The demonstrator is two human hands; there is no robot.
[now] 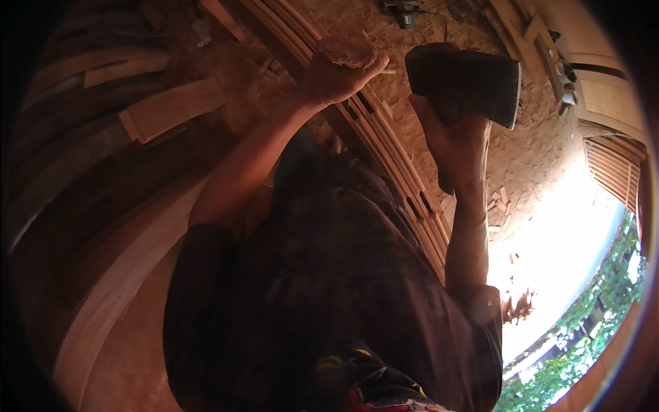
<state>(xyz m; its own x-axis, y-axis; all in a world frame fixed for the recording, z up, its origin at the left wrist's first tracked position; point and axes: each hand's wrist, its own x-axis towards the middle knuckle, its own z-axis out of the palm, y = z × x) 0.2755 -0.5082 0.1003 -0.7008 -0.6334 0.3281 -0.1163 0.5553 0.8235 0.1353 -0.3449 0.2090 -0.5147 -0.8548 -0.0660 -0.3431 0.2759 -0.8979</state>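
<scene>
My right hand (458,141) is closed around a hatchet (470,81), gripping it close under the dark, broad head. The hatchet's bright cutting edge faces right. To its left, my left hand (334,81) is wrapped round a piece of wood (347,49) with a rough, round top end. The wood and the hatchet are apart. The lower part of the wood is hidden by my hand.
Long grooved wooden strips (384,141) run diagonally beneath my hands. Boards (171,106) lie at the left. A power tool (406,15) sits on the chip-covered ground (542,147) at the far side. Bright daylight and greenery show at the lower right.
</scene>
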